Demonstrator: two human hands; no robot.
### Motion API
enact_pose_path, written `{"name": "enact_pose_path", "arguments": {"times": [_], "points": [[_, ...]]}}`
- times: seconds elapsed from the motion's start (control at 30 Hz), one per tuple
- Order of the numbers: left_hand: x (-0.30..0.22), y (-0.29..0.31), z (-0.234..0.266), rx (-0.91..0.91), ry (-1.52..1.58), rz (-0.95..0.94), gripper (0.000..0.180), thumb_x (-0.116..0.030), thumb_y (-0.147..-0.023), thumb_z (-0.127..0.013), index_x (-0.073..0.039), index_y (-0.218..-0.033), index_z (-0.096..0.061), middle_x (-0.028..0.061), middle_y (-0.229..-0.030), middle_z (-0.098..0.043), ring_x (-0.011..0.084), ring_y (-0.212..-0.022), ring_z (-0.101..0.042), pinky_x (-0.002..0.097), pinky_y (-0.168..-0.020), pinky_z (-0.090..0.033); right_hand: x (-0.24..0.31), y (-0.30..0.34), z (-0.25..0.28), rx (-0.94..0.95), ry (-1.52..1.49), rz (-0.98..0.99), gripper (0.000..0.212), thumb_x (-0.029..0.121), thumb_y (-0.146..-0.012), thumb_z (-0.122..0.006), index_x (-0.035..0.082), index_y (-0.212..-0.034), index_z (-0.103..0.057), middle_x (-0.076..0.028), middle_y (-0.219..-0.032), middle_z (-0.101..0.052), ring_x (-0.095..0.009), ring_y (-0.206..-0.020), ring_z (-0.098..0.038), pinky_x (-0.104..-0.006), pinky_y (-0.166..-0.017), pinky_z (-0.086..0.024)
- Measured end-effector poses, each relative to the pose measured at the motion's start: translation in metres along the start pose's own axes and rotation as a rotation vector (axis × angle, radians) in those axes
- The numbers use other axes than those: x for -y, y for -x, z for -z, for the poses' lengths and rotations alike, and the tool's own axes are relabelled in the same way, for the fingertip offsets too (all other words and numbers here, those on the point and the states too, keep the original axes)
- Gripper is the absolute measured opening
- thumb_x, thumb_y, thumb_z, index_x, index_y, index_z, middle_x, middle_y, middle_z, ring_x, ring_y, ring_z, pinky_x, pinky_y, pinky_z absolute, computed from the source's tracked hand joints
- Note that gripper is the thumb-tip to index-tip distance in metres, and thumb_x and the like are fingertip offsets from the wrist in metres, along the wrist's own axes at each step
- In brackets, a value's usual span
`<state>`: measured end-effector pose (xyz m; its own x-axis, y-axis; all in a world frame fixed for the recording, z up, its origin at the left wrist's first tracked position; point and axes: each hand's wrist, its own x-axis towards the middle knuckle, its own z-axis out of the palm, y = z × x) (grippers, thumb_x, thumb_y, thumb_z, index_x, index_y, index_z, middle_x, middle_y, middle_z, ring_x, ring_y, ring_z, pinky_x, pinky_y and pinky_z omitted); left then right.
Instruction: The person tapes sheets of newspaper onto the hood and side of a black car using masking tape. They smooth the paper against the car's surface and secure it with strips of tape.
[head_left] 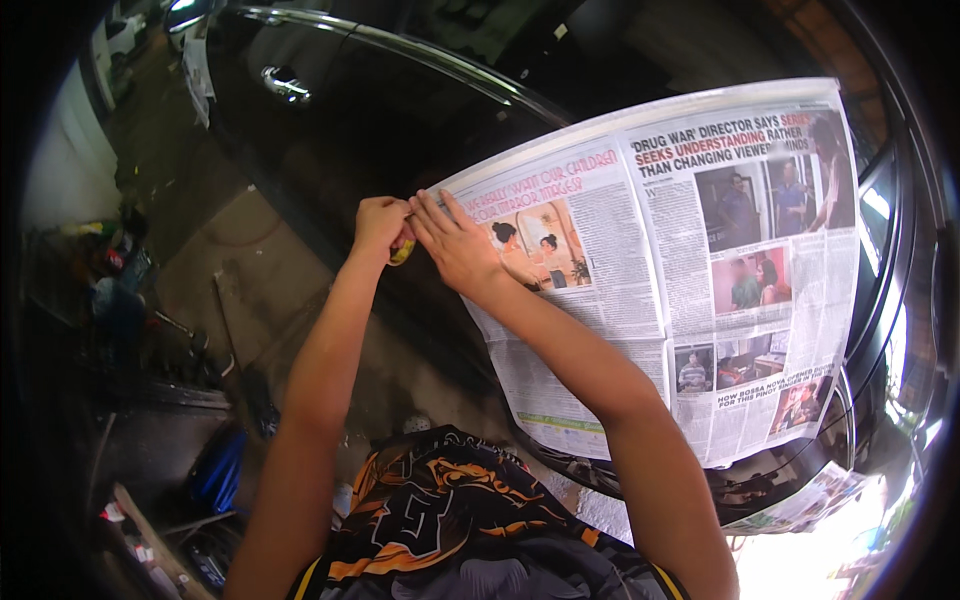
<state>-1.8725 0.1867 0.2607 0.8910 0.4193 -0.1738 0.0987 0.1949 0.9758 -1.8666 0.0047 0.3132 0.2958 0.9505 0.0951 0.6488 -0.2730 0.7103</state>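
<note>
A large printed newspaper sheet (620, 300) lies against the side of a black car (330, 140), its top edge following the body's curve. My right hand (455, 245) rests on the sheet's upper left corner with the fingers stretched out flat. Just left of that corner, my left hand (380, 225) is closed, its fingertips meeting those of the right hand. A small yellow roll of tape (402, 251) shows under the left hand's fingers, partly hidden by them. Whether a strip of tape runs between the hands is too small to tell.
Above the hands are a chrome door handle (287, 85) and a chrome trim strip (430, 60). Another newspaper piece (197, 80) hangs at the far left, and more newspaper (810, 500) is at the lower right. Tools and clutter, including a blue object (215, 475), stand along the left.
</note>
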Motion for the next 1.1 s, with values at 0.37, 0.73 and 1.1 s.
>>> {"name": "enact_pose_path", "arguments": {"times": [0.37, 0.73, 1.1], "points": [[0.045, 0.108, 0.021, -0.126, 0.031, -0.365, 0.026, -0.019, -0.109, -0.053, 0.001, -0.118, -0.068, 0.0044, -0.077, -0.062, 0.0074, -0.057, -0.05, 0.0251, -0.05, -0.039, 0.044, 0.014, 0.007, -0.116, -0.956, -0.334, 0.033, 0.017, -0.093, -0.063, 0.006, -0.123, -0.069, -0.014, -0.134, -0.064, -0.028, -0.136, -0.051, -0.0462, -0.116, -0.035], [-0.009, 0.181, -0.027, 0.476, 0.47, -0.163, 0.065, -0.035, -0.102, -0.065, 0.005, -0.148, -0.042, 0.0154, -0.143, -0.052, 0.0244, -0.134, -0.051, 0.0397, -0.109, -0.044, 0.054, 0.075, 0.066, -0.827, -2.754, -0.365, 0.041, 0.016, -0.11, -0.051, -0.001, -0.147, -0.051, -0.014, -0.152, -0.051, -0.025, -0.138, -0.051, -0.0368, -0.116, -0.04], [0.005, 0.269, -0.133, 0.941, -0.06, -0.149, 0.043, -0.022, -0.096, -0.077, 0.007, -0.124, -0.063, 0.0112, -0.118, -0.072, 0.0157, -0.108, -0.068, 0.0308, -0.094, -0.052, -0.051, 0.086, 0.112, -0.845, -2.494, -0.345, 0.049, 0.038, -0.108, -0.057, 0.003, -0.141, -0.055, -0.014, -0.145, -0.057, -0.025, -0.121, -0.064, -0.0387, -0.098, -0.054]]}}
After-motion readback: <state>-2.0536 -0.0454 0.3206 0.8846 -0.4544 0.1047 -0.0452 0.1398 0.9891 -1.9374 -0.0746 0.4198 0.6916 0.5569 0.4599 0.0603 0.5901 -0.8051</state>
